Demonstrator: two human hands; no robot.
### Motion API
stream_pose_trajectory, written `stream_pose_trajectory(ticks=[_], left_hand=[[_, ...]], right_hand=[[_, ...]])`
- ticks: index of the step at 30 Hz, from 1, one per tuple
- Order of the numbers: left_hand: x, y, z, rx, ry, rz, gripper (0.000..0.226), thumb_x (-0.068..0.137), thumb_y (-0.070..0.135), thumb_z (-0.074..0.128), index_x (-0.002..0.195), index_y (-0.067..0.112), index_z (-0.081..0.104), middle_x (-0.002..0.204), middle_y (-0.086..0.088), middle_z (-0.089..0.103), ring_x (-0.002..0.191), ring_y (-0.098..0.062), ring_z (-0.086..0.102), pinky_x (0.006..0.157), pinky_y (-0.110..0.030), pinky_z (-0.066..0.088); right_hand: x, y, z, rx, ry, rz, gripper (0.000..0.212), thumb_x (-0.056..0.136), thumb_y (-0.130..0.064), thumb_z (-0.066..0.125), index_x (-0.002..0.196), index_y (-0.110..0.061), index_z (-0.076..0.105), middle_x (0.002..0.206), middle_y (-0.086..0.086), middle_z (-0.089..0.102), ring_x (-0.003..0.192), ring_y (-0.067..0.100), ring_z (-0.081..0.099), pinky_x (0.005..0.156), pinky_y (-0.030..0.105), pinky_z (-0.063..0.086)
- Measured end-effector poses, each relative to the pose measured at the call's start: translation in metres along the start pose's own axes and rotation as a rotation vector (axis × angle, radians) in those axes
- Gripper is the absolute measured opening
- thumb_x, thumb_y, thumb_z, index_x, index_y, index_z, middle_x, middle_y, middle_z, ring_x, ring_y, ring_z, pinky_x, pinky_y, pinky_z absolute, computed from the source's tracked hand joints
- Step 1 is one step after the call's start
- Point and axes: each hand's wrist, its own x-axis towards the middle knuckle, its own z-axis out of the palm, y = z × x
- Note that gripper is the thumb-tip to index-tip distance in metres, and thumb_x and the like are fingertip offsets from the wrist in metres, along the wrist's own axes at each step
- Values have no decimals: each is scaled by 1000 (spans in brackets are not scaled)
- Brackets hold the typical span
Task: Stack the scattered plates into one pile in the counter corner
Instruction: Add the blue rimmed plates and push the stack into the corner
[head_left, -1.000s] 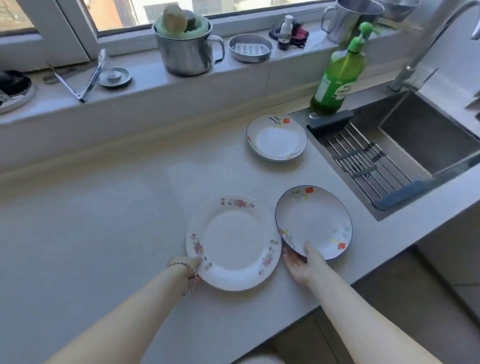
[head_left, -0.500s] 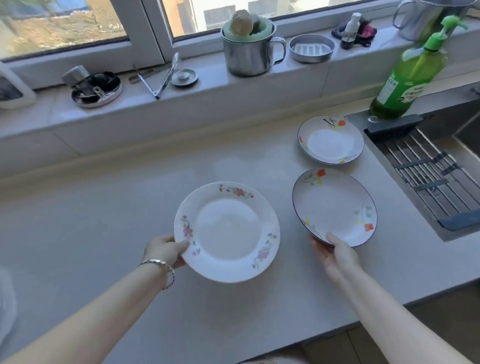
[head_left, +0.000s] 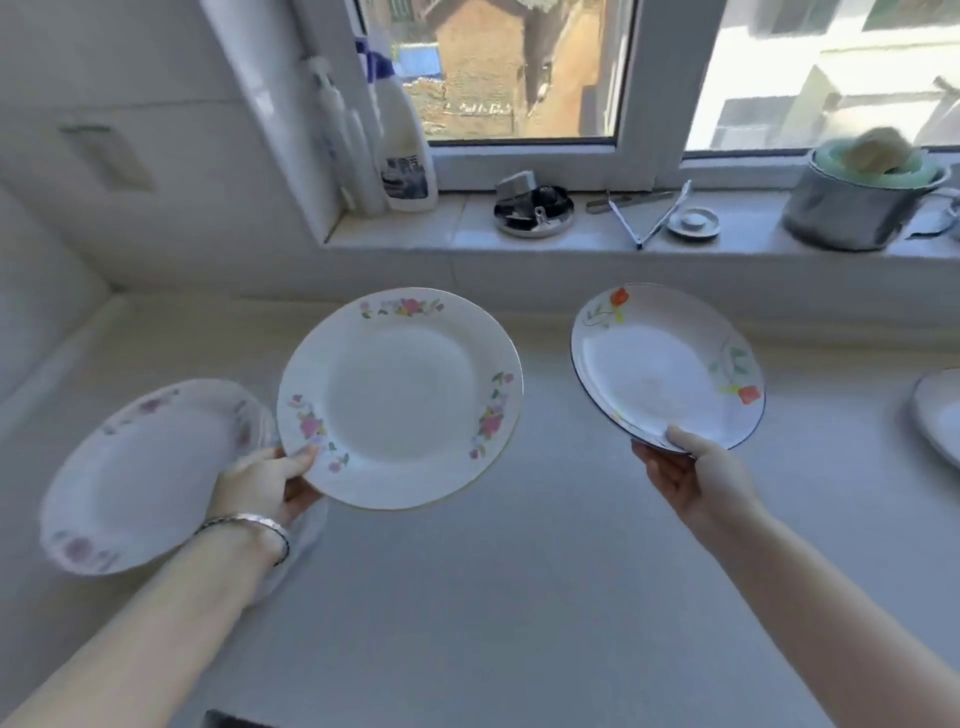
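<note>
Mid-carry above the counter (head_left: 519, 597): the left hand (head_left: 260, 488) pinches the pink-flowered plate (head_left: 400, 400) by its rim, the right hand (head_left: 691, 478) the blue-rimmed plate (head_left: 670, 369). Next, I reckon, both settle gently onto the resting plate (head_left: 135, 467) by the counter's left corner.

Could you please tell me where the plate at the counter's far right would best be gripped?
Probably at its rim, from the near-left side: the far-right plate lies flat on the counter, so only its upturned edge gives fingers purchase, thumb on top. The left hand holds the pink-flowered plate, the right hand the orange-flowered plate.
</note>
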Motion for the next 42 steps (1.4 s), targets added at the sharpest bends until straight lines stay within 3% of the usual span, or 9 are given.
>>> stream_pose_trajectory(ticks=[12, 23, 26, 29, 32, 34, 39, 42], left_hand=[[104, 65, -215, 19, 137, -12, 20, 86, -7, 53, 73, 7, 60, 42, 6, 66, 36, -6, 63, 36, -17, 50], [117, 40, -272, 80, 114, -165, 15, 85, -9, 56, 73, 0, 61, 44, 0, 67, 38, -10, 64, 36, -18, 50], [117, 40, -274, 212, 98, -89, 14, 82, -7, 59, 71, 1, 62, 46, -1, 69, 42, -14, 66, 43, -20, 54], [120, 44, -278, 376, 74, -32, 10, 82, 2, 65, 73, -2, 63, 63, -13, 72, 56, -26, 67, 60, -34, 59], [120, 42, -281, 504, 21, -73, 22, 85, 10, 65, 69, -1, 54, 47, -8, 64, 33, -16, 58, 36, -24, 50], [120, 41, -282, 588, 2, -89, 32, 85, 17, 66, 63, 4, 46, 43, -7, 57, 28, -14, 50, 31, -22, 43], [122, 43, -284, 842, -24, -57, 44, 82, 36, 66, 59, 13, 37, 47, -4, 48, 38, -19, 44, 44, -22, 36], [119, 43, -281, 1062, 44, 40, 43, 81, 48, 62, 64, 16, 39, 52, 0, 45, 50, -21, 46, 54, -26, 31]], right_hand=[[0, 122, 213, -148, -49, 93, 14, 93, -7, 45, 82, -8, 54, 48, -2, 68, 45, 7, 67, 37, 10, 45], [-6, 156, 276, -304, -80, 85, 14, 92, -6, 47, 80, -6, 55, 47, 0, 67, 44, 8, 67, 36, 10, 44], [-10, 158, 279, -340, -87, 84, 15, 92, -5, 47, 79, -6, 54, 46, 0, 67, 43, 8, 66, 36, 10, 44], [-13, 160, 277, -378, -83, 81, 13, 91, -6, 48, 80, -7, 54, 46, 0, 67, 43, 9, 66, 36, 10, 44], [-15, 163, 276, -400, -91, 98, 13, 92, -6, 48, 80, -7, 55, 47, 0, 67, 43, 8, 67, 36, 10, 44], [-17, 168, 276, -411, -98, 108, 13, 92, -6, 47, 81, -7, 55, 47, 0, 67, 43, 8, 67, 36, 10, 44], [-22, 176, 275, -436, -104, 128, 12, 92, -6, 47, 83, -5, 55, 47, 2, 68, 43, 9, 66, 36, 11, 45], [-25, 177, 277, -459, -115, 123, 12, 92, -6, 47, 82, -5, 55, 47, 1, 67, 42, 9, 66, 36, 11, 45]])
